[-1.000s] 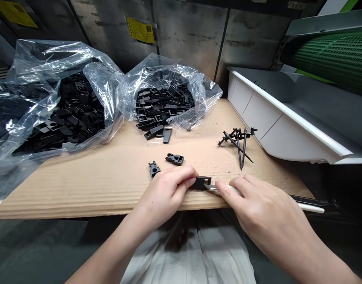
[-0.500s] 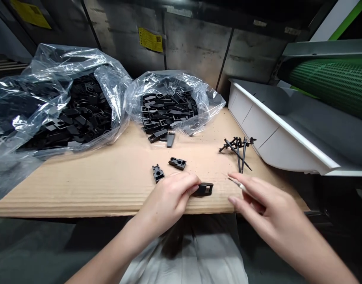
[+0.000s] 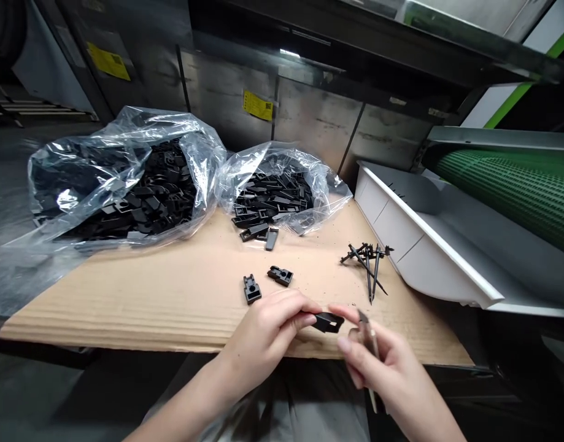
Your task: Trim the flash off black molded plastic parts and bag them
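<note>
My left hand [image 3: 277, 322] pinches a small black plastic part [image 3: 328, 321] with a rectangular opening near its end, just above the board's front edge. My right hand [image 3: 378, 359] is close by on the right, its fingers closed around a slim tool [image 3: 368, 334] with a dark flat tip and a pale lower end; motion blurs its exact kind. The right index fingertip is near the black part; whether they touch I cannot tell. Two similar black plastic pieces, one upright [image 3: 251, 289] and one slanted [image 3: 280, 275], lie on the cardboard beyond my left hand.
Two clear plastic bags, a large one [image 3: 208, 144] and a smaller one [image 3: 330, 205], hold black parts behind the cardboard sheet [image 3: 139, 294]. Thin black sprue pieces [image 3: 368, 264] lie at right. A white bin [image 3: 401, 224] stands beside a green mesh roller [image 3: 502, 178].
The camera view has tilted up. My right hand has come in closer to the black part and turned the slim tool more upright. My left hand still holds the part, now tilted.
</note>
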A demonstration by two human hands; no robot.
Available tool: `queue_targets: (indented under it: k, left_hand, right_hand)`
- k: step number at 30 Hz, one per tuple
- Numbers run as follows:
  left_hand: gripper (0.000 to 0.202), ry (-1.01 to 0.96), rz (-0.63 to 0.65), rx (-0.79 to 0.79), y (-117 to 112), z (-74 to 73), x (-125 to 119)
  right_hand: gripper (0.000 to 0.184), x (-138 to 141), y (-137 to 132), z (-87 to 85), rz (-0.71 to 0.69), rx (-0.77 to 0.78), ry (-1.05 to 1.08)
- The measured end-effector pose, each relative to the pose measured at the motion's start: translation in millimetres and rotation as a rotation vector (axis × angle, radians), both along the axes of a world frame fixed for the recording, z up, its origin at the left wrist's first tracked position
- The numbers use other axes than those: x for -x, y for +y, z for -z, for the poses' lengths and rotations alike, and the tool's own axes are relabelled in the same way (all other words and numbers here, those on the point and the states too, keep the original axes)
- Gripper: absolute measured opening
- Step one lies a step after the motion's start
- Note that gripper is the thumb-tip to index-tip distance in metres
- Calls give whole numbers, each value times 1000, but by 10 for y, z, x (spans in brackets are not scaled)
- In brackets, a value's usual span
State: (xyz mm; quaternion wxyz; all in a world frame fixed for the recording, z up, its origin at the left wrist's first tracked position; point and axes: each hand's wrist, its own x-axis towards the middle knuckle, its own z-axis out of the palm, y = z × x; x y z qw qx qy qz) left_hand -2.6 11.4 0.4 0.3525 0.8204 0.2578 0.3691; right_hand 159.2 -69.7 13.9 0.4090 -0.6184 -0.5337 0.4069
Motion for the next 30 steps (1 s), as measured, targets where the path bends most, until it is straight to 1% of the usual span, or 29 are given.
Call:
queue_targets:
  k: [1,2,3,4,5,7,8,9,10,11,12,14,15,17,19,21,24,27,30]
  left_hand:
    - [18,-39,14,8,-3,-11,2]
    - [17,-76,23,35,-4,-21,-1]
    - [16,-118,24,99,-5,-28,-10]
    - [16,-172,21,208,-6,-33,-26]
    - [18,-236,19,355,-8,-36,-51]
    - [26,-368,37,694,-18,-36,-114]
    - [30,-421,63,836,-25,-35,-146]
    - [31,-457,89,936,-33,-34,-172]
    - [31,-473,103,996,-39,-33,-191]
    - [29,-473,107,1025,-42,-32,-198]
    - [27,-469,104,1033,-43,-30,-195]
    - [23,-438,109,1003,-38,-23,-165]
    - [21,-419,110,967,-36,-17,-146]
    - [19,-373,99,857,-41,-3,-117]
    - [20,-317,46,718,-64,16,-111]
    - [21,-272,-20,580,-99,36,-123]
    - [19,-240,-98,386,-141,71,-139]
    - [19,-228,-125,234,-145,107,-137]
    - [18,-219,-154,125,-128,132,-130]
  right_hand:
    - [43,-15,-12,9,41,3,11]
    - [40,-22,-25,30,70,-14,-13]
    - [34,-17,-38,61,91,-56,-66]
    - [27,1,-50,104,113,-138,-143]
    - [20,32,-59,156,144,-264,-244]
    - [15,120,-61,277,245,-591,-499]
    - [20,170,-54,339,299,-742,-630]
    - [30,219,-44,396,341,-852,-747]
    - [36,264,-33,443,355,-907,-834]
    - [39,300,-24,478,345,-904,-879]
    - [38,325,-21,498,326,-863,-877]
    - [36,340,-38,492,273,-730,-771]
    - [38,329,-57,470,249,-659,-705]
    - [46,278,-99,399,241,-546,-627]
    - [45,209,-125,317,254,-484,-633]
    - [34,146,-118,254,267,-492,-668]
    - [22,99,-64,226,207,-615,-691]
    - [22,100,-13,252,113,-704,-705]
    - [23,113,-1,269,84,-722,-722]
